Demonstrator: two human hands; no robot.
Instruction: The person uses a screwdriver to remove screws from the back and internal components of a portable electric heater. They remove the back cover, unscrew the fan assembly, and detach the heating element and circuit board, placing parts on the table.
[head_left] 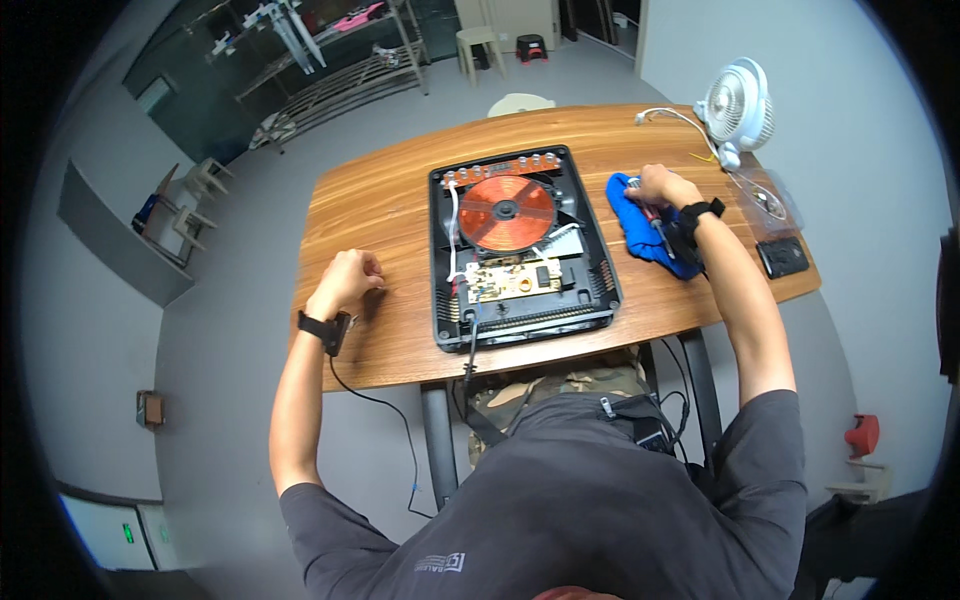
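Observation:
An opened induction cooker [600, 235] lies on the wooden table in front of me, its black casing exposing the inside. A round copper coil [485, 222] sits in its upper half, with a circuit board [500, 284] below. An orange strip board [490, 170] runs along its far edge. To the cooker's left, my left hand [348, 278] rests at the tabletop with fingers curled; no object shows in it. On the right, my right hand [667, 188] is closed over a blue cloth [637, 232]. Something with red parts shows under that hand; its kind is unclear.
A white fan [738, 108] stands at the table's far right corner, its cable trailing beside it. Near the right edge are a clear plastic tray [785, 205] and a black flat object [782, 257]. A black cord [470, 370] hangs over the front edge from the cooker.

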